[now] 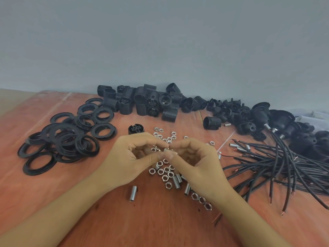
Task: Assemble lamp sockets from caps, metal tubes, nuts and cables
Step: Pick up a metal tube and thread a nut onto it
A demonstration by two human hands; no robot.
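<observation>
Pinching one metal part [167,150] together, left hand [135,157] and right hand [193,158] are seemingly threading it; few wired sockets [258,113] are lying finished by the worktop's [160,221] right edge, many loose nuts [165,173] waiting.

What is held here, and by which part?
Left hand and right hand pinch one small metal piece between thumbs and forefingers, one at each end; nut or tube cannot be told.
</observation>
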